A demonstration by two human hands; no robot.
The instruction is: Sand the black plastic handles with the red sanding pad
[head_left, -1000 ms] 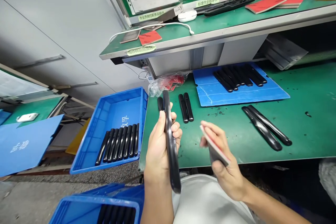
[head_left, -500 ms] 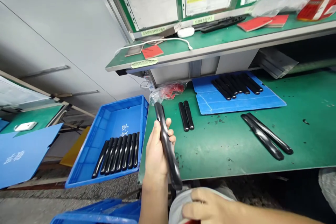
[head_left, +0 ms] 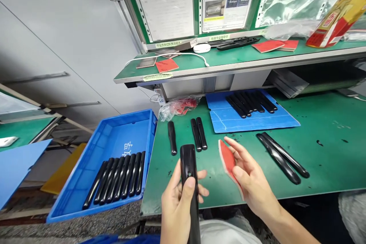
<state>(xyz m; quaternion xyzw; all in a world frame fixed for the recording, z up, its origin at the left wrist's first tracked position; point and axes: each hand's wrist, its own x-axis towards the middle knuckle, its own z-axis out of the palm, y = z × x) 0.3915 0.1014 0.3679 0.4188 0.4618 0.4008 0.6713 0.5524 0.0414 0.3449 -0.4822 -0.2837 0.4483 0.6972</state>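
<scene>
My left hand (head_left: 175, 204) is wrapped round a glossy black handle (head_left: 188, 160), its broad flat end pointing up and the thumb lying along its face. The lower end runs out of the picture. To the right, my right hand (head_left: 254, 183) pinches a thin red sanding pad (head_left: 228, 160) with a pale edge, bent slightly and apart from the handle. Beyond the hands, a single black handle (head_left: 172, 139) and a pair of handles (head_left: 198, 134) lie on the green table (head_left: 228, 194). Two longer handles (head_left: 281, 158) rest on the right.
A blue crate (head_left: 114, 122) at the left holds a row of several black handles (head_left: 117, 179). On a blue sheet (head_left: 237, 124) at the back lie several more. A plastic bag with red pads (head_left: 183, 106) sits near the shelf (head_left: 223, 59), which carries red pads and a cable.
My right hand has risen from my lap with the red sanding pad. The handle in my left hand is lower and turned. A single handle now shows at the table's left side.
</scene>
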